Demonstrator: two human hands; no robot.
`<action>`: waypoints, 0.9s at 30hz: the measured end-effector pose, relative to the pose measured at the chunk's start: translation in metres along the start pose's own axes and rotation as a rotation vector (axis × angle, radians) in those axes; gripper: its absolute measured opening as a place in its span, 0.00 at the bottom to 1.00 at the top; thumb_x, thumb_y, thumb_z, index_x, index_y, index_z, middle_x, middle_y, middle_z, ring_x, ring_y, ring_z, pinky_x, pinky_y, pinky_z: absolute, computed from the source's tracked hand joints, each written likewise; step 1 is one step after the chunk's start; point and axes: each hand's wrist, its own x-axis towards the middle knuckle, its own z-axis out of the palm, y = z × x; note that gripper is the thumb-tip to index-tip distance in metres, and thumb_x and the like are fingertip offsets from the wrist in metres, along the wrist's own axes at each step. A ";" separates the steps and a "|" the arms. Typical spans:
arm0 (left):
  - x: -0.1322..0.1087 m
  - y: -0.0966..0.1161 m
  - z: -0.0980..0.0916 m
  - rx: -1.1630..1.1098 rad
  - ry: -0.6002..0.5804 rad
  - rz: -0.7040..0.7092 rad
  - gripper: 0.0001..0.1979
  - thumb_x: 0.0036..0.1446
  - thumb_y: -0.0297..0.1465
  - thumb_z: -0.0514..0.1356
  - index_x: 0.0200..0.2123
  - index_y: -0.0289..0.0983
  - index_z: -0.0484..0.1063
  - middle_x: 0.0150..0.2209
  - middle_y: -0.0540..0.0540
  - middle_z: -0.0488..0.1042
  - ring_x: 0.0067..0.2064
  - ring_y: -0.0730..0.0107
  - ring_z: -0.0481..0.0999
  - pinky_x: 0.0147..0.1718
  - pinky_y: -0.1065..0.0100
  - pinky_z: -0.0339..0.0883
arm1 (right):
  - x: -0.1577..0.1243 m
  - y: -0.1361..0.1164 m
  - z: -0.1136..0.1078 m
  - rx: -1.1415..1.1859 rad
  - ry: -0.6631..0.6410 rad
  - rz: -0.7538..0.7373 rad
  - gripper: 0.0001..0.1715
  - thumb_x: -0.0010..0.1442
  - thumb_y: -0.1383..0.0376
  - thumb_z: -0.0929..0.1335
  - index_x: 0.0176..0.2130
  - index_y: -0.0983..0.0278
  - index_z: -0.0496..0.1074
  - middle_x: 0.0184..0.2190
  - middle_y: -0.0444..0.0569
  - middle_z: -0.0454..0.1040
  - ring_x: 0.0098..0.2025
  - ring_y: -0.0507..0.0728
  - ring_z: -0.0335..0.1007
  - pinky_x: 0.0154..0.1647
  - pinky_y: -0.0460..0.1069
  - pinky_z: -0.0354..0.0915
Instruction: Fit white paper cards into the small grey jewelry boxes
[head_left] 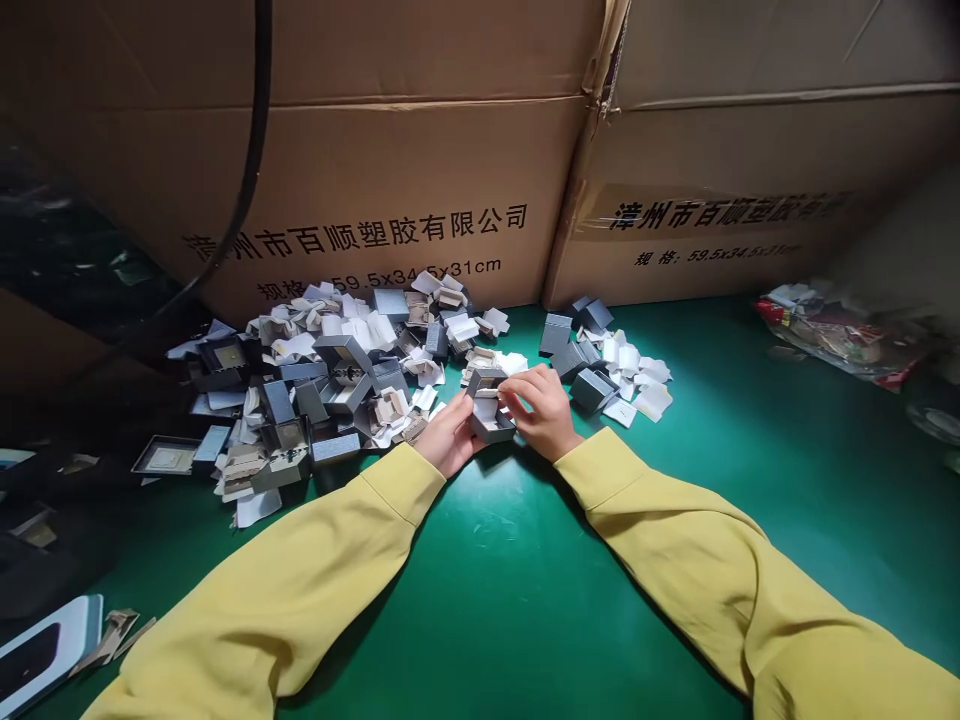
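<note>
tabletop (525,580): green, smooth, low sheen with faint glare patches. cartons (375,150): brown corrugated cardboard, matt, black print, torn edge at the corner. open box (491,420) between left hand (448,440) and right hand (544,410): grey matt wrap, pale lining inside. box pile (337,380): same grey matt skin. loose slips (652,400): white paper or thin card, matt, creased. sleeves (300,590): yellow cloth, soft, matt. cable (251,170): black, glossy. bag (840,335): clear plastic film, crinkled, shiny.
</note>
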 end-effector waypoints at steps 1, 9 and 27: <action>0.000 0.000 0.000 0.008 -0.002 0.004 0.13 0.57 0.31 0.55 0.46 0.37 0.66 0.41 0.43 0.74 0.40 0.66 0.74 0.37 0.66 0.70 | -0.001 0.001 0.000 0.019 -0.009 0.018 0.05 0.59 0.68 0.64 0.33 0.61 0.70 0.29 0.46 0.73 0.34 0.54 0.63 0.36 0.51 0.56; 0.001 -0.002 -0.005 0.078 -0.023 -0.023 0.15 0.55 0.33 0.57 0.47 0.38 0.66 0.39 0.43 0.73 0.38 0.66 0.74 0.37 0.62 0.70 | -0.001 0.001 0.001 0.053 -0.024 0.156 0.06 0.58 0.64 0.64 0.30 0.62 0.67 0.28 0.46 0.71 0.34 0.54 0.64 0.37 0.50 0.58; -0.001 -0.002 -0.005 0.118 -0.130 -0.033 0.19 0.54 0.34 0.58 0.50 0.37 0.64 0.38 0.40 0.74 0.29 0.67 0.74 0.23 0.68 0.69 | 0.001 -0.002 0.003 0.292 -0.092 0.560 0.12 0.50 0.60 0.66 0.34 0.61 0.60 0.26 0.40 0.64 0.22 0.48 0.57 0.25 0.45 0.59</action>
